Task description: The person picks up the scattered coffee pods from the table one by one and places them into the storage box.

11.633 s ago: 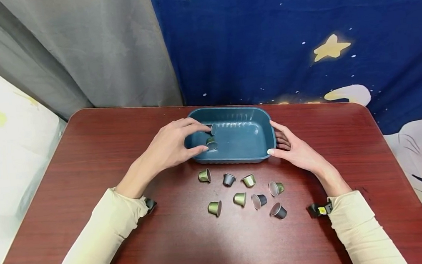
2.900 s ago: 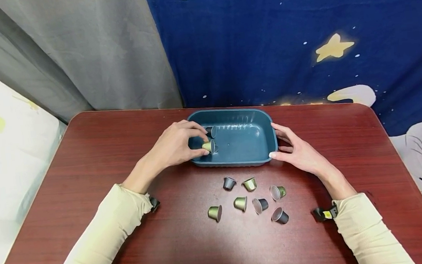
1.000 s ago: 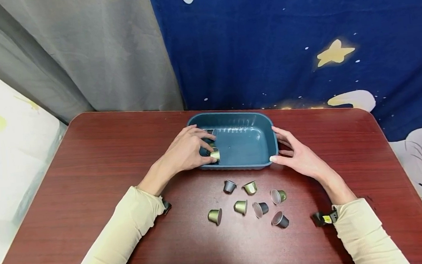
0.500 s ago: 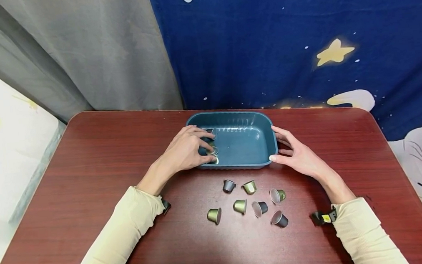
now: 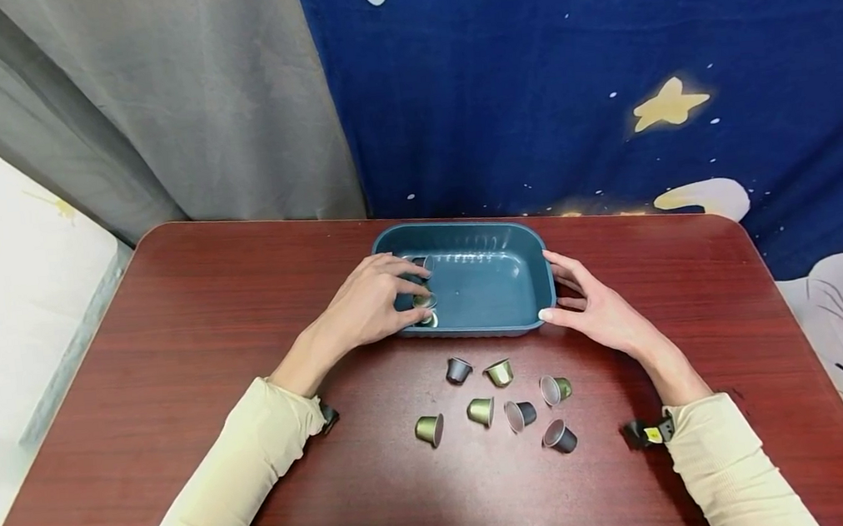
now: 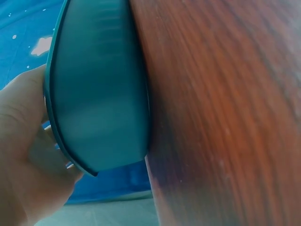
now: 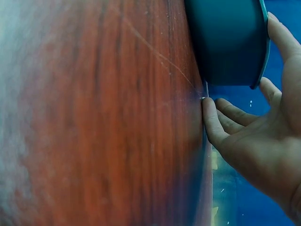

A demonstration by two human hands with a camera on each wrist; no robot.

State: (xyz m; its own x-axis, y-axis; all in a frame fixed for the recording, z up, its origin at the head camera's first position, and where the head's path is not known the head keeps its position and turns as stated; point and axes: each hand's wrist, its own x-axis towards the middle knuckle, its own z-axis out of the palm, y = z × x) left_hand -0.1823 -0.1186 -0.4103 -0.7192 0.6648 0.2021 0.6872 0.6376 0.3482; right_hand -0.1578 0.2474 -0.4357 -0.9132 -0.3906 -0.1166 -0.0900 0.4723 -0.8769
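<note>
A teal plastic basin (image 5: 484, 291) stands toward the back of the table. My left hand (image 5: 368, 305) reaches over its left end, fingers spread and thumb tip right at a coffee capsule (image 5: 431, 320) near the front wall. Behind that one, a green capsule (image 5: 424, 301) and a dark capsule (image 5: 422, 264) lie in the basin, partly hidden by my fingers. My right hand (image 5: 598, 306) rests at the basin's right end, thumb and forefinger at the rim. In the right wrist view, its lower fingers (image 7: 214, 125) extend below the rim, apart from the wall.
Several capsules lie in front of the basin, among them a dark capsule (image 5: 458, 370), a green capsule (image 5: 429, 430) and a dark one with its lid toward me, the capsule (image 5: 560, 436). The red-brown table (image 5: 382, 500) ends at curtains behind the basin.
Earlier, my left hand carried a green capsule into the basin's left end, beside the others. It has since lowered it near the front wall and loosened its fingers. My right hand stays put.
</note>
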